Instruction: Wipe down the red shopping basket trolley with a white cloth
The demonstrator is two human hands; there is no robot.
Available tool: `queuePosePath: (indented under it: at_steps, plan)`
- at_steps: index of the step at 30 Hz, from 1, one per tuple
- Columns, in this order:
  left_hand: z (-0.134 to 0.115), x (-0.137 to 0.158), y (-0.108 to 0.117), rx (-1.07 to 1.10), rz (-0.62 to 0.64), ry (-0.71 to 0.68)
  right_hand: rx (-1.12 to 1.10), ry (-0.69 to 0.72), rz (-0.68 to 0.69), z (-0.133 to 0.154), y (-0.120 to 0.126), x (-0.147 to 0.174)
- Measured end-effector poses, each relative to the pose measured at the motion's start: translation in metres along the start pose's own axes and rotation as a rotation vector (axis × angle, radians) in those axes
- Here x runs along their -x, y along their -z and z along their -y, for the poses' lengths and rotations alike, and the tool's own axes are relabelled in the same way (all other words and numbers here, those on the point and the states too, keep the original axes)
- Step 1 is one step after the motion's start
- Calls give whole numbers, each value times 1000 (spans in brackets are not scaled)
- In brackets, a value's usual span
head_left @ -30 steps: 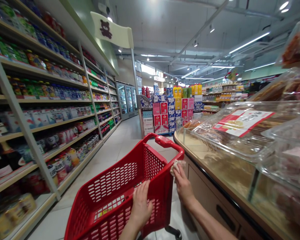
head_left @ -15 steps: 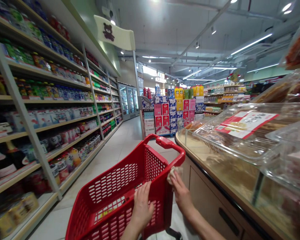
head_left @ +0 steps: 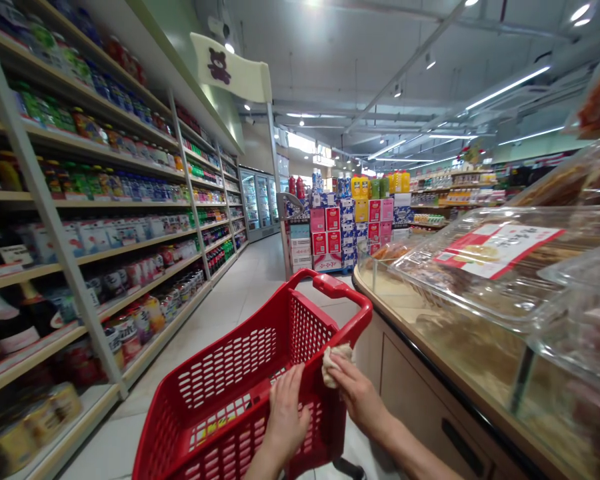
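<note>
A red plastic shopping cart (head_left: 215, 373) with slotted basket walls stands in front of me, its handle at the far end. My left hand (head_left: 287, 413) rests on the near side rim, fingers bent over the edge. In my right hand (head_left: 357, 393) is a crumpled whitish cloth (head_left: 336, 365), pressed to the outer face of the cart's side below the rim, near the handle end. The fingers close over the cloth and partly hide it.
Shelves of bottles and cans (head_left: 110, 193) line the left. At right, close to the cart, a display counter (head_left: 420, 373) holds clear plastic food boxes (head_left: 480, 253). Stacked drink cartons (head_left: 330, 233) stand beyond the cart. Tiled floor (head_left: 225, 300) runs along the aisle.
My right hand has slid the cloth left and slightly down along the cart's side, away from the handle. My left hand stays on the rim.
</note>
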State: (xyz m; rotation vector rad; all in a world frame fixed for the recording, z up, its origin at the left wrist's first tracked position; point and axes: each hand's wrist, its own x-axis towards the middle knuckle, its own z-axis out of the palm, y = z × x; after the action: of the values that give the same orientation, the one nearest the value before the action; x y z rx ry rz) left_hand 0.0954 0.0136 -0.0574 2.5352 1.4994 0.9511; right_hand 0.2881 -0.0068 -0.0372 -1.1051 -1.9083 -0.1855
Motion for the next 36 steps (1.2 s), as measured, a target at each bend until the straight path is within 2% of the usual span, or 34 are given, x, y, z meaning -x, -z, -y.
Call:
queuePosePath:
  at_steps: [2,5,8,10,13,15,17,19,21,25,27,29,31,34,36]
  plan:
    - [0,0,1,-3,0,5,34,-33,-25,-7,16,-20]
    - [1,1,0,-6,10,18,213,-118,-158,-39,45,-59]
    - [3,3,-5,-5,14,19,355,-136,-181,-59,45,-73]
    - [5,4,-9,-9,17,15,362,-42,-131,-51,27,-63]
    - [9,2,-11,-22,44,18,296,174,-5,-28,-2,-45]
    - [10,1,-10,-31,87,29,271,225,32,-24,-5,-44]
    - [11,0,-9,-36,133,35,302,144,-21,-32,5,-52]
    - [12,0,-10,-38,155,34,343,4,-115,-41,16,-61]
    - [14,0,-14,-50,139,35,325,-63,-144,-36,18,-63]
    - [17,0,-22,-85,74,21,58,46,60,13,1,-53]
    - [22,3,-20,-95,69,-20,-28,3,82,26,1,-54]
    - [31,9,-15,-117,76,-33,22,-95,33,18,10,-64]
    - [44,19,-9,-158,66,9,159,-144,-1,-3,21,-75]
    - [59,37,-1,-208,17,66,311,-102,5,-19,22,-78]
    - [59,45,5,-206,-3,68,304,-15,52,-9,10,-69]
